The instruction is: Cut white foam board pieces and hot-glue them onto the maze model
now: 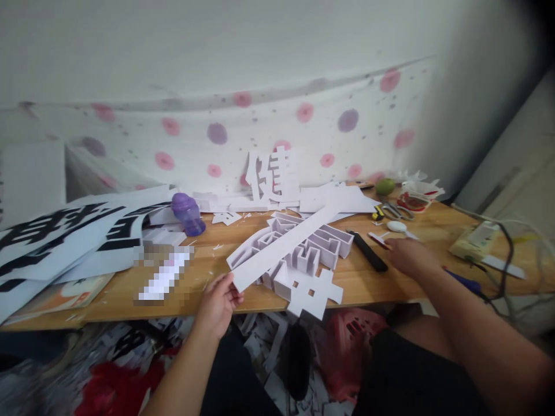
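My left hand (219,303) pinches the lower end of a long white strip (284,248), which slants up and away to the right. Beneath the strip lies a white raised-wall character (318,251), its thin upright walls open at the top. A flat white cut-out with small square holes (314,292) rests against its front and overhangs the table edge. At the right, my right hand (410,257) has its fingers closed at the end of a slim dark-red tool (378,240); its exact kind is too small to tell. A black-handled tool (367,251) lies between strip and hand.
Printed sheets (117,231) and a purple bottle (188,215) occupy the left. A white cut-out character (273,174) stands at the back. Pliers (398,210), a green fruit (385,186), a plastic tub (418,196) and a cabled box (474,240) are right. Scraps (273,341) cover the floor.
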The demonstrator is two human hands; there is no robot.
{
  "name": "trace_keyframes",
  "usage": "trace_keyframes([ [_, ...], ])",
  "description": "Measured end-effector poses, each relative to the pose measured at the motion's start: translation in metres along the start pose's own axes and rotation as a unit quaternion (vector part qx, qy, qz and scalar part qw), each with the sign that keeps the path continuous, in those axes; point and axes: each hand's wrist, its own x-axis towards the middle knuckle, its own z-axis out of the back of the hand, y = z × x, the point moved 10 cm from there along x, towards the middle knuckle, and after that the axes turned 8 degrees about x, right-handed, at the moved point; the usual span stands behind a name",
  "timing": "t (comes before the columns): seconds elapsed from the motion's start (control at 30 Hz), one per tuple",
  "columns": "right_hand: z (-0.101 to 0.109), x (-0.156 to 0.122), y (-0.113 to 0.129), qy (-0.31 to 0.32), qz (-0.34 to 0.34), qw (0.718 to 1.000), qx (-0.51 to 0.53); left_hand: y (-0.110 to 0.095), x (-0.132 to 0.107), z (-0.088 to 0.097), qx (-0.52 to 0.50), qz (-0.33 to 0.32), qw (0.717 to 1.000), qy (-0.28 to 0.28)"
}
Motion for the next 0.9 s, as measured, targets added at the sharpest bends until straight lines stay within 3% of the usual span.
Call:
trace_keyframes([
  [0.1, -0.005, 0.008, -0.005, 0.045, -0.071, 0.994, -0.069, -0.009, -0.005, -0.001, 0.012, -0.041, 0.999, 0.005],
  [0.2, -0.003, 0.01, 0.001, 0.063, -0.077, 0.99, -0.096, -0.026, -0.014, 0.001, 0.075, -0.12, 0.99, 0.003],
  [0.4, -0.009, 0.002, 0.055, 0.063, 0.07, 0.993, -0.069, -0.046, -0.025, 0.001, 0.206, -0.21, 0.956, -0.017],
  [0.5, -0.018, 0.002, 0.068, 0.069, 0.094, 0.991, -0.064, -0.049, -0.027, 0.001, 0.231, -0.222, 0.947, -0.019],
  [0.73, -0.041, 0.014, 0.054, 0.135, -0.004, 0.989, -0.055, -0.051, -0.029, 0.003, 0.256, -0.232, 0.938, -0.021],
  [0.83, -0.032, 0.011, 0.05, 0.142, -0.04, 0.989, -0.027, -0.053, -0.03, 0.002, 0.263, -0.238, 0.935, -0.019],
  [0.9, -0.015, 0.006, 0.045, 0.118, -0.066, 0.991, 0.0, -0.055, -0.031, 0.002, 0.267, -0.242, 0.932, -0.019],
])
